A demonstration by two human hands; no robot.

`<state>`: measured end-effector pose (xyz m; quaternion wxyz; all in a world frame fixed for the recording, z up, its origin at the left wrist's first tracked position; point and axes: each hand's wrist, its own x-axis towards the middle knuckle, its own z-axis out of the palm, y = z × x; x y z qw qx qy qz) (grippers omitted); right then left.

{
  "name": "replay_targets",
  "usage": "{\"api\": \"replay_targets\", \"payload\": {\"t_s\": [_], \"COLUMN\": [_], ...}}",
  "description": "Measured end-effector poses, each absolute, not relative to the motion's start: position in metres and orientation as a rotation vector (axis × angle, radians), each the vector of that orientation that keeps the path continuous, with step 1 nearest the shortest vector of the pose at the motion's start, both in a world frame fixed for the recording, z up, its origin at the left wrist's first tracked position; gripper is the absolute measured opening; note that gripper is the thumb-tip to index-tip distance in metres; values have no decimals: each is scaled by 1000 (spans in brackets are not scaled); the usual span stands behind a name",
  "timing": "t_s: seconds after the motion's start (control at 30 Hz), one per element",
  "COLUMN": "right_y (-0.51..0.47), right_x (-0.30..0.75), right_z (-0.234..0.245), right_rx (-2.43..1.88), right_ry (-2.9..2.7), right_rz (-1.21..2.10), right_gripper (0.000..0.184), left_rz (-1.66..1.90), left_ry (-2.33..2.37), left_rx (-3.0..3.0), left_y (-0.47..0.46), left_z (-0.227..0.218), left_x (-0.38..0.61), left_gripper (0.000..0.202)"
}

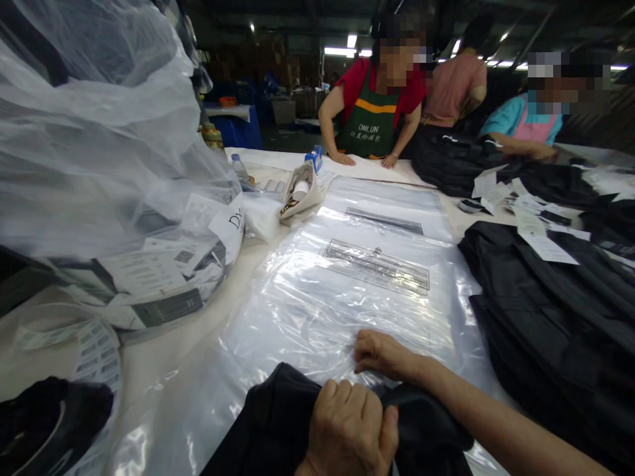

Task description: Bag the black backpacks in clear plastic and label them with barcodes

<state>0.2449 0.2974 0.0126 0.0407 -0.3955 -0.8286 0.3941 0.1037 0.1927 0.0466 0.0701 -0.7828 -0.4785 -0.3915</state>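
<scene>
My left hand (350,426) is at the bottom middle, its fingers wrapped over a black bag (278,403) with a smooth, soft surface. The lower part of this bag runs out of view. Just beyond, my right hand (381,354) is closed with curled fingers, low over the clear plastic bags (297,291). Whether film or anything else is pinched in it is hidden. Those plastic bags lie flat in a stack, with printed warning boxes facing up. My right forearm crosses above the black bag's right side.
At left stands a big clear plastic sack (124,178) with printed tags inside. A beige pouch (301,188) and a blue tape dispenser (314,158) sit farther back. Black bags (546,317) with paper tags (548,246) are piled right. Co-workers (370,119) stand across the table.
</scene>
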Motion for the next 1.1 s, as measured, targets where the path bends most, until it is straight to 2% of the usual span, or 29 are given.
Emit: {"api": "replay_targets", "payload": {"t_s": [0.13,0.3,0.5,0.57,0.67,0.8,0.9,1.03,1.1], "right_y": [305,307,297,290,281,274,273,271,271], "right_x": [260,271,261,258,253,248,248,248,245], "right_z": [27,49,65,67,67,66,68,69,69], "right_rx": [-1267,-1462,-1464,-1507,-1643,-1668,-1700,-1676,-1745], "right_ry": [-2269,-1754,-1674,-1776,-2085,-2334,-2354,-2347,-2276], "right_rz": [1265,1501,1531,1417,971,481,326,177,204], "right_gripper": [26,32,40,40,41,18,22,18,14], "left_rz": [-1171,-1067,-1024,-1003,-990,-973,-967,-928,-891], "left_ry": [-1444,-1457,-1518,-1530,-1516,-1501,-1502,-1525,-1549], "left_rx": [-2370,-2428,-2431,-2433,-2434,-2437,-2438,-2462,-2479], "left_y": [194,198,203,203,203,202,205,210,213], "left_z": [53,60,59,58,58,58,58,57,56], "left_x": [101,99,100,100,100,100,100,100,99], "left_gripper": [27,26,25,24,23,24,24,23,22]}}
